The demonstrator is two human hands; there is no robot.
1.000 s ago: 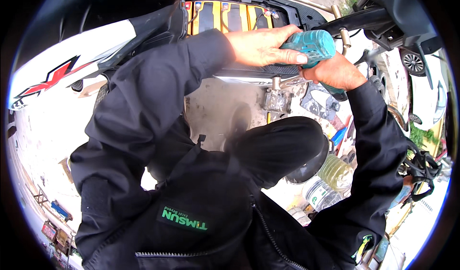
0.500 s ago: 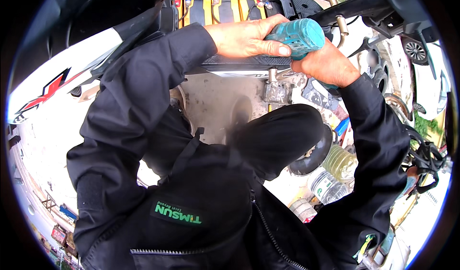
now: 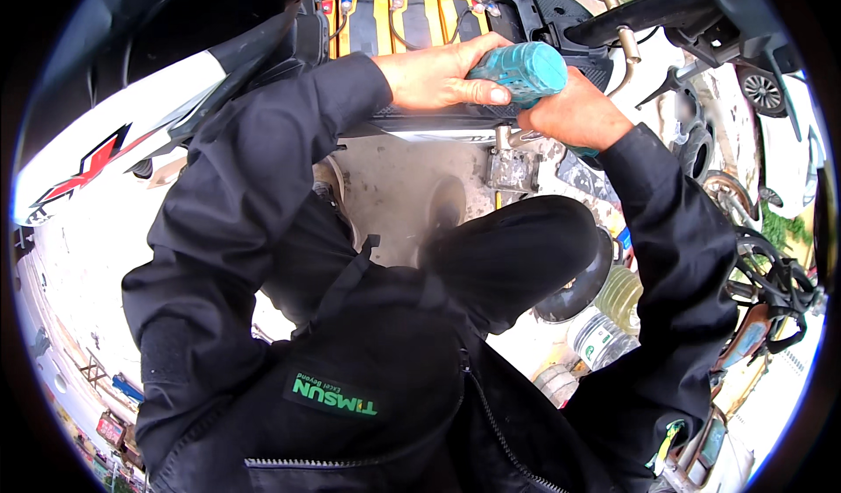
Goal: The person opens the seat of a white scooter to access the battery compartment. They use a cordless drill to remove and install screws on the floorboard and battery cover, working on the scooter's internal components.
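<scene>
Both hands are on a teal cordless drill (image 3: 531, 67), held over the near right part of an open battery compartment on a scooter. My right hand (image 3: 580, 112) is wrapped round its handle, which shows a little below the fist. At the drill's left side, my left hand (image 3: 434, 74) grips the body, thumb on the near side and fingers going over the far side. The drill's rounded rear end faces me; its tip and whatever it meets are hidden. Several yellow-and-black batteries (image 3: 417, 25) with cables sit in the compartment, beyond my left hand.
A dark footboard rim (image 3: 561, 7) surrounds the compartment. White scooter bodywork (image 3: 114, 143) stands at left. Near my right knee are a greasy metal part (image 3: 512, 171), a black tyre (image 3: 578, 283) and clear plastic bottles (image 3: 603, 340). A white car (image 3: 784, 134) is at far right.
The drill and both hands have shifted slightly left and a touch nearer to me. My right forearm has moved left with them; the grip looks the same.
</scene>
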